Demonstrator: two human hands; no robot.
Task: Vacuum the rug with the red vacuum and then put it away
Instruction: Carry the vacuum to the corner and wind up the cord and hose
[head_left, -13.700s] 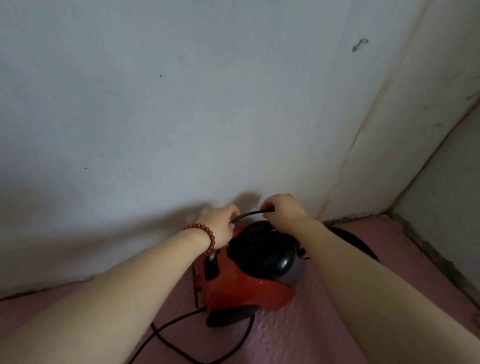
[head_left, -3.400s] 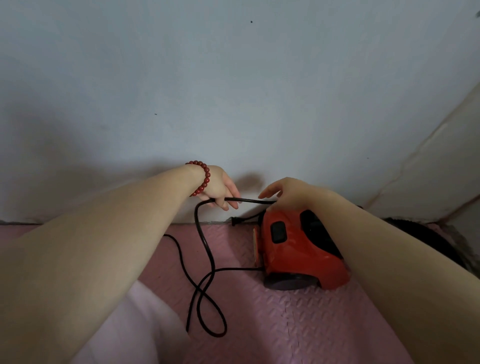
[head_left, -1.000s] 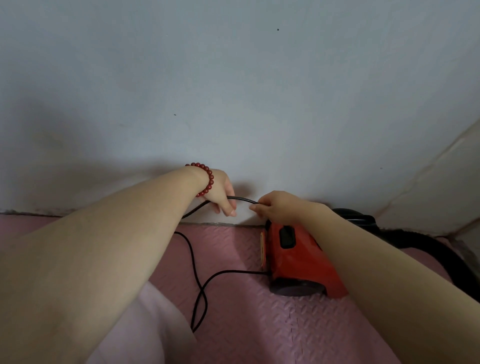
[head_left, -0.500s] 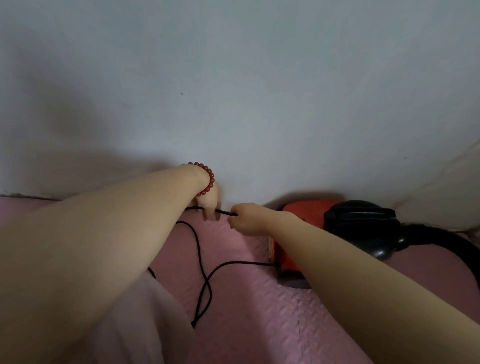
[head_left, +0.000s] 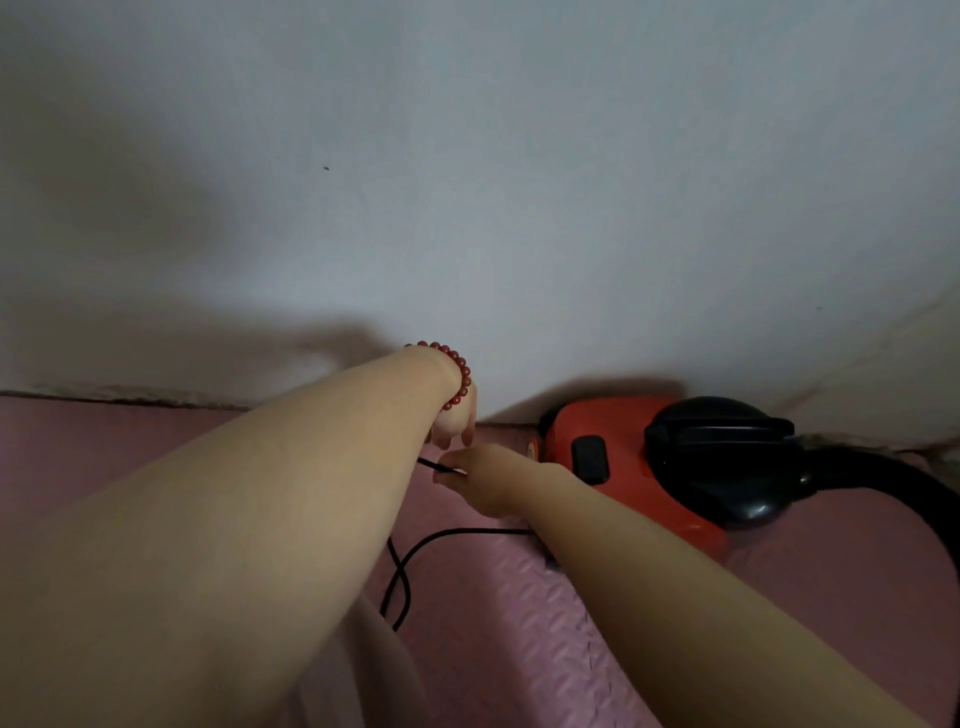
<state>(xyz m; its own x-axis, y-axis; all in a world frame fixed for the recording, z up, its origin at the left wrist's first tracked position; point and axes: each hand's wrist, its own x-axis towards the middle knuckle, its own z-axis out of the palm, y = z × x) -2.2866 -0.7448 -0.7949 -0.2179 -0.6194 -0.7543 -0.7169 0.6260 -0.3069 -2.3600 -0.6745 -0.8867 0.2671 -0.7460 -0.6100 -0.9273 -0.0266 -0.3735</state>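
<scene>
The red vacuum (head_left: 634, 467) with its black top sits on the pink rug (head_left: 493, 623) against the white wall, right of centre. Its black power cord (head_left: 415, 545) leaves the vacuum's left end and loops on the rug. My right hand (head_left: 478, 478) pinches a stretch of cord just left of the vacuum. My left hand (head_left: 452, 421), with a red bead bracelet at the wrist, hangs just above and behind it; the cord passes under its fingers, which are mostly hidden by my forearm.
A black hose (head_left: 893, 499) curves off the vacuum to the right edge. The white wall (head_left: 467, 208) meets the rug right behind the vacuum. Light fabric of my clothing (head_left: 353, 675) lies at the bottom centre.
My right hand has moved left off the vacuum, drawing the cord with it. The view has swung left and down, so the vacuum now lies further right. My left hand has dropped lower.
</scene>
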